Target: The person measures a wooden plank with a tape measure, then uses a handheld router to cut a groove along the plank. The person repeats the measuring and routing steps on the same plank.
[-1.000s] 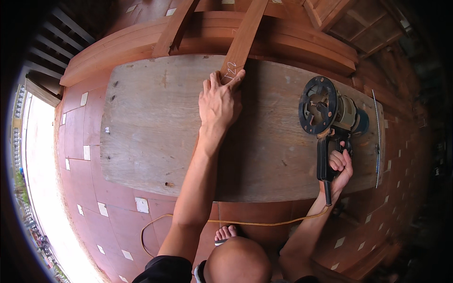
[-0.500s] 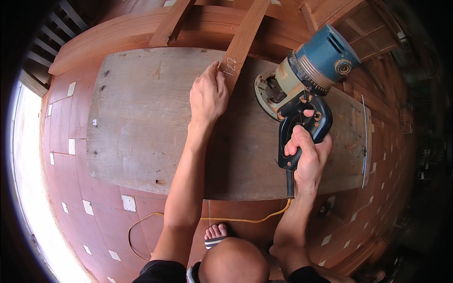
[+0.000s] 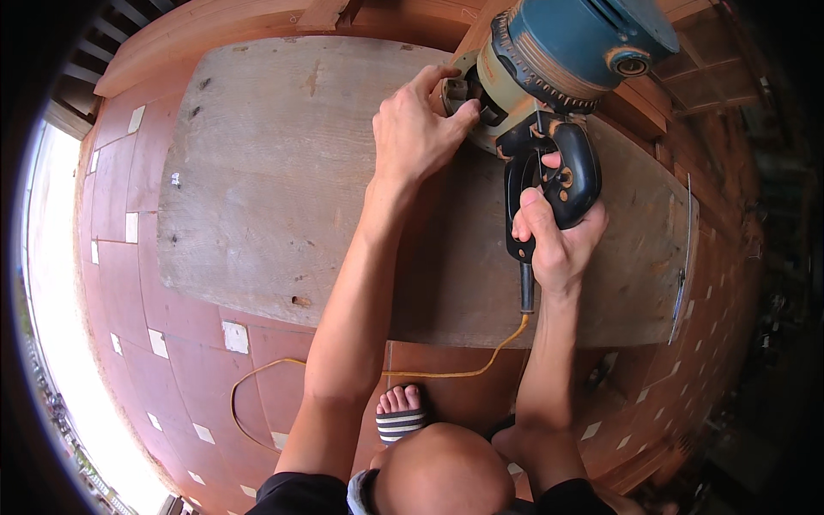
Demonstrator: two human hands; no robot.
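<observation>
A handheld router point(image 3: 571, 47) with a blue motor housing, a pale collar and a black loop handle is tilted over the far side of the worktop. My right hand point(image 3: 566, 245) is wrapped round that handle, one finger inside the loop near the trigger. At the router's round base, my left hand point(image 3: 416, 129) grips the rim, its thumb and fingers on either side of an opening. A reddish wooden board point(image 3: 482, 30) runs away beneath the router and is mostly covered by it. The bit and the contact between base and board are hidden.
The worn grey-brown wooden worktop point(image 3: 257, 172) lies under both hands. A yellow power cord point(image 3: 446, 374) loops from the handle across the tiled floor point(image 3: 189, 309), past my sandalled foot point(image 3: 400, 412). Reddish timbers point(image 3: 206, 47) lie along the far edge. A thin metal strip point(image 3: 687, 257) lies at the right.
My left hand has left the board and moved right onto the router's base. The router, held by my right hand, has shifted left and over the board. The view has tilted slightly.
</observation>
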